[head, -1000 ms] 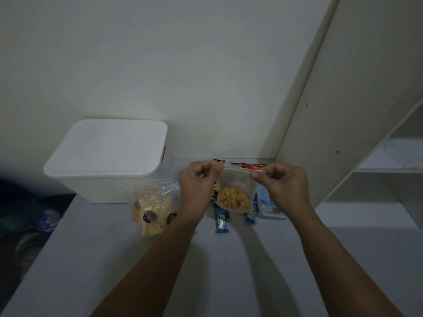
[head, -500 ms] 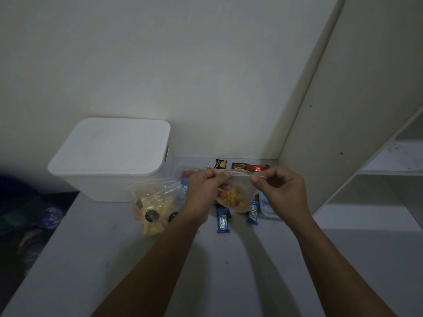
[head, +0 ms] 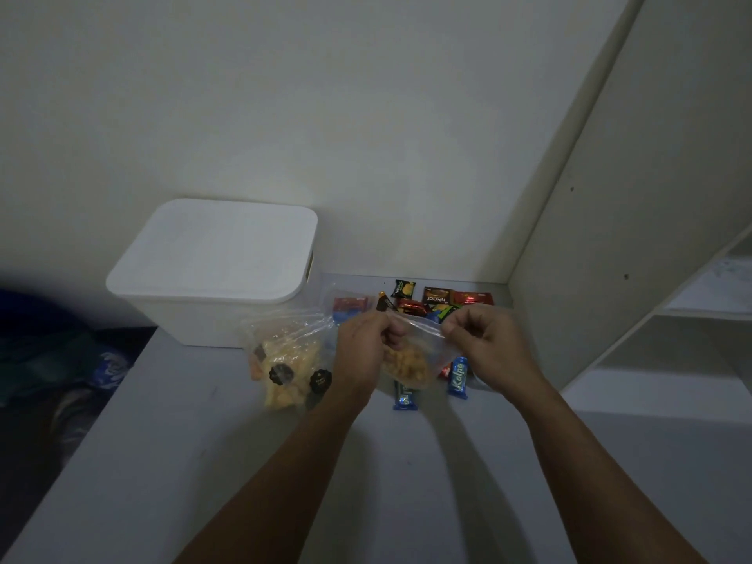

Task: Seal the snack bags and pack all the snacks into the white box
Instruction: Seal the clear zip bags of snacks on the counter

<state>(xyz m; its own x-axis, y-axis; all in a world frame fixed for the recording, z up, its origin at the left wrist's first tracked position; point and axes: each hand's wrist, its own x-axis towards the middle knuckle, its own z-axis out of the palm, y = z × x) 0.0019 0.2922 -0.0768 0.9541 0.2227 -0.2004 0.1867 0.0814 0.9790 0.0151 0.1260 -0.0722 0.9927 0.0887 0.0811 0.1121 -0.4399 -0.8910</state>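
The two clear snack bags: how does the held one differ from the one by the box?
The held bag hangs off the table, its top edge pinched between left hand and right hand; the other bag lies untouched beside the white box. The held bag looks smaller, the other bulkier. Both are clear with yellow-orange snacks.

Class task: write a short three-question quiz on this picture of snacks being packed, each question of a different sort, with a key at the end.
1. True or false: the white box has its lid on.
2. What do the left hand and right hand pinch between them?
A. the clear bag of orange snacks
B. a blue bar
C. the bag of yellow snacks
3. Fill in: the small packets lie on the ___.

Key: 1 true; 2 A; 3 table.
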